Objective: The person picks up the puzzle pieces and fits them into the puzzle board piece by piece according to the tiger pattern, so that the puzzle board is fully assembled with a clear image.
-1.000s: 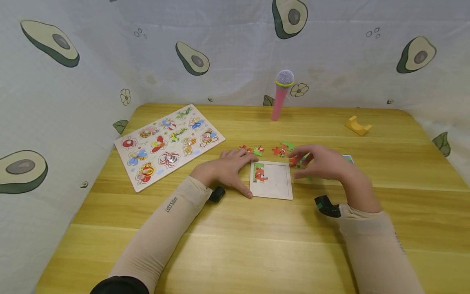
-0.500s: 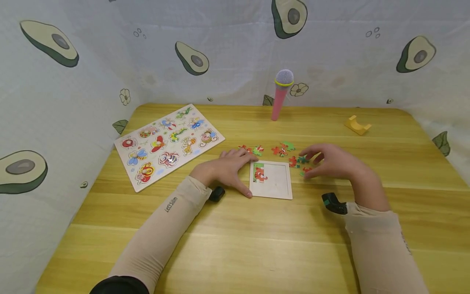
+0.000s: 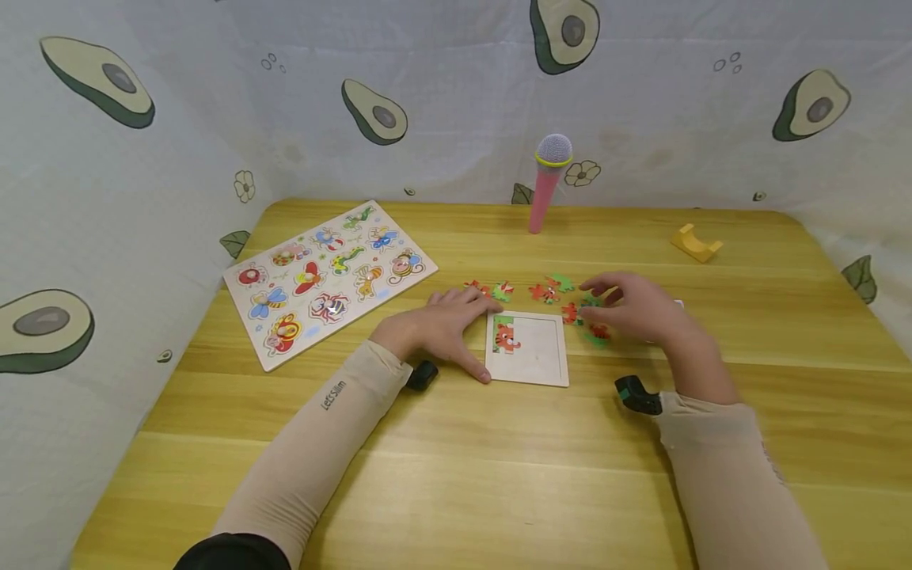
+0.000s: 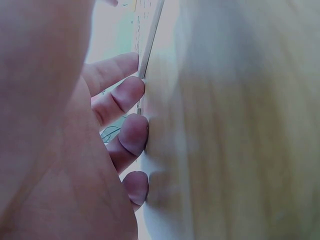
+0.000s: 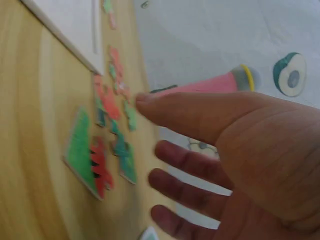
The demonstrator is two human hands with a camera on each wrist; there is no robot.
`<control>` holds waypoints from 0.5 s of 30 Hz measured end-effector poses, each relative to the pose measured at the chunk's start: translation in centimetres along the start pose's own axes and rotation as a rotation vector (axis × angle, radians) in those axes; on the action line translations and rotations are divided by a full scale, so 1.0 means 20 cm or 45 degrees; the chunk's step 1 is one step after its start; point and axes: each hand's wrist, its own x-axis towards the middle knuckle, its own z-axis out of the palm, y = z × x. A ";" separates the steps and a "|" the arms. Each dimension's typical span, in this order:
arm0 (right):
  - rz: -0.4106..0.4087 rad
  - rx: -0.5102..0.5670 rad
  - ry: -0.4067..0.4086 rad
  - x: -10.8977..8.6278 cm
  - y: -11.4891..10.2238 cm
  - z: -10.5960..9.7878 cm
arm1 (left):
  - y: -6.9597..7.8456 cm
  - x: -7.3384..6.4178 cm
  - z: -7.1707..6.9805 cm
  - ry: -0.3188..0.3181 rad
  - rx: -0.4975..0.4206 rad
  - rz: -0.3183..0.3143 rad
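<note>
1. Nearest, two pale sleeves (image 3: 328, 427) reach in over the wooden surface (image 3: 499, 475), each with a small black device (image 3: 422, 377) at the wrist.
2. The tray (image 3: 541, 356) lies flat between the hands, near the middle of the surface. A tiger section (image 3: 505, 336) fills its left part; the pale base shows beside it.
3. The left hand (image 3: 442, 328) is spread at the tray's left side, thumb by the near corner and index finger by the far one.
4. The right hand (image 3: 637, 307) hovers at the loose pieces, thumb and fingers apart, pinching nothing.
5. Red and green pieces (image 3: 545, 294) lie scattered beyond the tray and to its right. In the right wrist view, one green-and-red piece (image 5: 82, 155) lies apart from the others.
6. To the left, an insect board (image 3: 329, 264) sits at an angle, running towards the back.
7. Farther off, a yellow stand (image 3: 696, 245) is on the right.
8. Near the back edge, a pink microphone (image 3: 544, 198) stands upright, head up, slightly tilted.
9. Behind everything hangs an avocado-print cloth (image 3: 456, 55).
</note>
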 end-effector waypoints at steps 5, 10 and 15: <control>-0.043 -0.021 0.135 0.06 -0.01 0.06 | -0.01 0.00 0.00 0.004 0.001 0.002; -0.072 -0.037 0.223 0.11 -0.02 0.12 | -0.01 0.00 0.01 0.004 -0.007 0.000; -0.086 -0.103 0.280 0.16 -0.02 0.17 | -0.01 0.00 0.00 0.000 -0.006 -0.002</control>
